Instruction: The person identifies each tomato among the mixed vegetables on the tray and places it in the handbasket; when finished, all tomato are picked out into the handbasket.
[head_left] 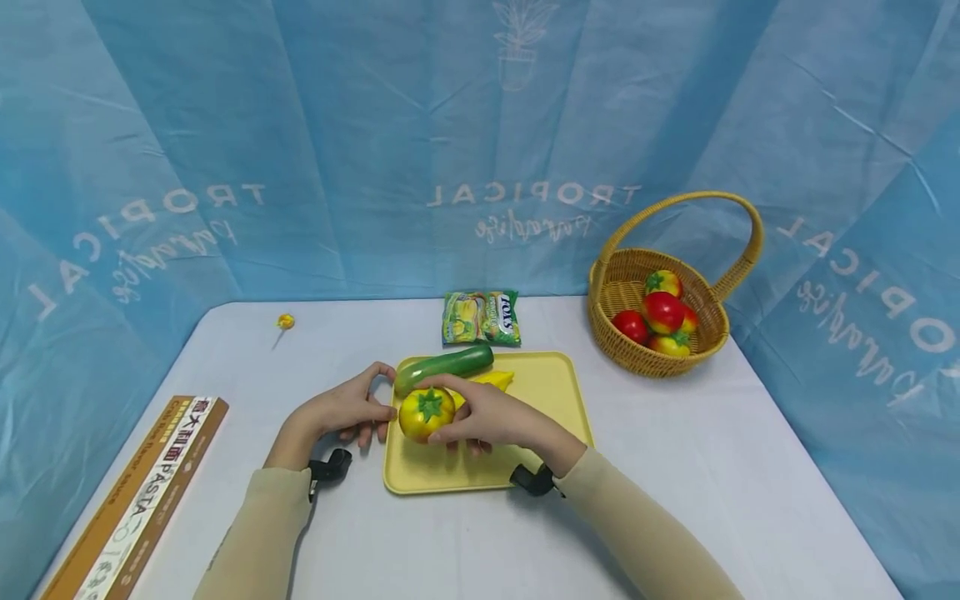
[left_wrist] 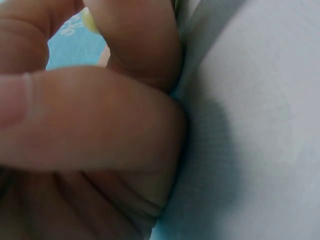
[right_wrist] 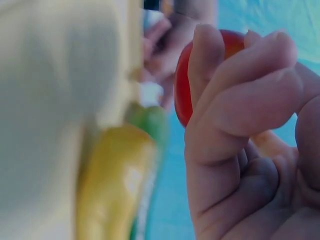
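My right hand (head_left: 483, 412) grips a yellow toy tomato (head_left: 427, 415) with a green leafy top, over the left part of the yellow tray (head_left: 551, 417). In the right wrist view the tomato's red underside (right_wrist: 183, 85) shows behind the curled fingers (right_wrist: 240, 105). My left hand (head_left: 348, 408) is at the tray's left rim, thumb and forefinger apart and loosely bent. The left wrist view shows its bent fingers (left_wrist: 100, 120) low against the white cloth. A green cucumber (head_left: 450, 367) and a yellow banana (head_left: 495, 381), partly hidden by my right hand, lie on the tray.
Behind the tray lies a green snack packet (head_left: 481, 317). A wicker basket (head_left: 637, 360) with several red and yellow toy fruits stands at the back right. A lollipop (head_left: 285, 322) lies at the back left, a long pasta box (head_left: 138, 500) along the left edge.
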